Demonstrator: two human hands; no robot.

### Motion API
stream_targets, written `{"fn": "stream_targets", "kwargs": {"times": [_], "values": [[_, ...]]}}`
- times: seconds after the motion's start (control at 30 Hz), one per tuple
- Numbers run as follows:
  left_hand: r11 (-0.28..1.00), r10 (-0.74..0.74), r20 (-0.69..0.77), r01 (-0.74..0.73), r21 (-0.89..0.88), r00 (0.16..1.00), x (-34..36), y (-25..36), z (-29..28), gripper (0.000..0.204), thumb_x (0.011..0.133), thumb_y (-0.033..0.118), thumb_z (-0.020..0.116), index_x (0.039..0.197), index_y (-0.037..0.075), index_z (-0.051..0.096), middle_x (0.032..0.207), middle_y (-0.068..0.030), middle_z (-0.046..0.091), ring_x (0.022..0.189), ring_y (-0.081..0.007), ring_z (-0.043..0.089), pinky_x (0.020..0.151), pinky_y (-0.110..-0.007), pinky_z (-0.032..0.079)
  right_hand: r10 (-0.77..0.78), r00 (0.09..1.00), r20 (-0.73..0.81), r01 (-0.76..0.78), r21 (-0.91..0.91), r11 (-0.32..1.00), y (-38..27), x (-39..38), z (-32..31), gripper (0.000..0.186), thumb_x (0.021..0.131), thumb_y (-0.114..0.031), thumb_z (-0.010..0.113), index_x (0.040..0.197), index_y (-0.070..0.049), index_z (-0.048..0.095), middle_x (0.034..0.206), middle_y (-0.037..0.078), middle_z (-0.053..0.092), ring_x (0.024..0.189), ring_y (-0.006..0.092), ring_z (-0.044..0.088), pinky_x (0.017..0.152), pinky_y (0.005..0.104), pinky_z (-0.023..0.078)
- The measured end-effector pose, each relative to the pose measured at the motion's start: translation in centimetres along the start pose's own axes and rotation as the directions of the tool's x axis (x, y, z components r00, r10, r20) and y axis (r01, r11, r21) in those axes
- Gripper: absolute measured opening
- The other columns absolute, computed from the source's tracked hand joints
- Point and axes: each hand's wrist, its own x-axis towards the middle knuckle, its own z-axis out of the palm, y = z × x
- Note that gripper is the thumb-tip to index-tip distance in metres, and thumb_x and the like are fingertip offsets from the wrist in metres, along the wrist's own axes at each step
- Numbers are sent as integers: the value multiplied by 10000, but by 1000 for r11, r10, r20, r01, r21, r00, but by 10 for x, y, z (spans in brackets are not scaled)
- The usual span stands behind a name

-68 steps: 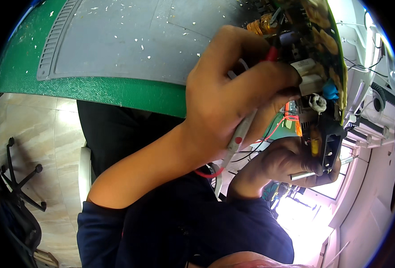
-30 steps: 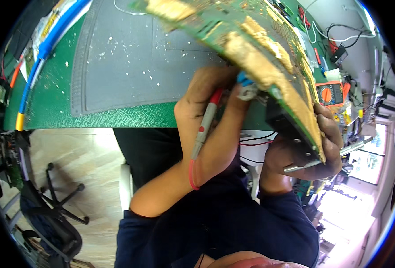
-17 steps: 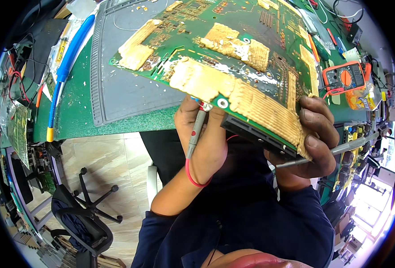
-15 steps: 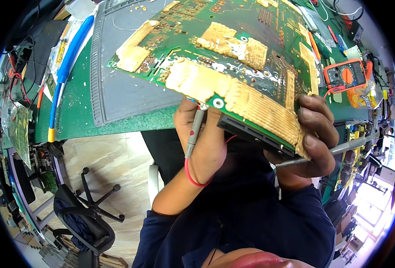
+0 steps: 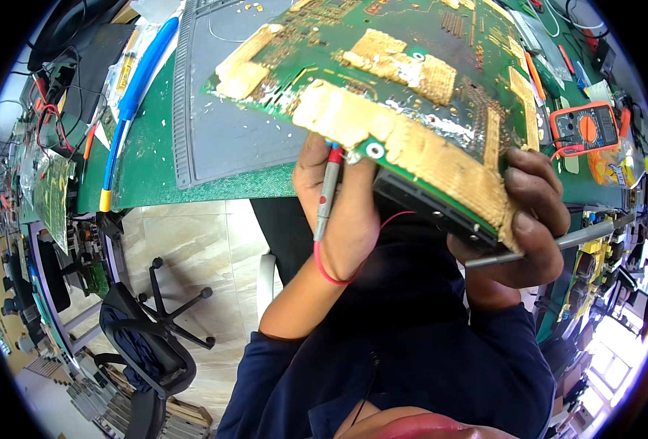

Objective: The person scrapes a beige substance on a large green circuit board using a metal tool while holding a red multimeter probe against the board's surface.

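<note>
A large green circuit board, crusted with tan patches, is held tilted above the bench, its underside tracks facing me and a black connector along the lower edge. My right hand is closed round the board's right corner, with a grey metal rod also between its fingers. My left hand is under the near edge, closed, with a grey-and-red test probe in it. Its red lead loops down beside the wrist. The board hides some of the left fingertips and whatever they touch on the component side.
Behind lie a grey mat on the green bench and a long blue tool at left. An orange multimeter sits at right among pens and wires. A black office chair stands at lower left, near crowded shelves.
The board has turned from showing its components and edge to showing its underside, both hands moving with it. Since half a second ago it has shifted slightly right and up in view.
</note>
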Motion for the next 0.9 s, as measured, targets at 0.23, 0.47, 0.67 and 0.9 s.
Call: {"fn": "stream_targets", "kwargs": {"times": [0.23,0.47,0.67,0.9], "values": [[830,459,124,-474,295,880,23,-9,19,265,679,-78,620,922,-12,539,853,-89,515,697,-142,508,635,-220,422,-3,990,-139,5,10,1000,12,12,-5,498,806,-396,606,1088,-89,335,985,167,496,844,307,588,728,391,530],[564,729,270,-776,283,629,49,-9,35,320,610,-99,669,904,-9,580,874,-107,506,696,-175,513,611,-238,427,48,972,-229,-58,-40,998,13,30,-7,473,850,-431,526,1066,-51,345,968,196,542,845,297,604,776,393,508],[520,694,373,-787,332,616,62,-7,24,317,604,-74,665,900,-17,569,893,-148,500,750,-237,549,604,-291,446,1,971,-239,-27,-103,994,11,32,1,415,875,-399,491,1042,-47,348,939,187,538,828,300,605,741,392,519],[703,410,299,-507,498,862,41,-11,7,258,667,-36,613,922,-47,575,928,-172,522,815,-278,527,722,-308,434,7,989,-150,-17,-63,998,5,15,6,393,869,-399,501,1064,-93,350,967,168,518,862,318,588,765,422,506]]}}
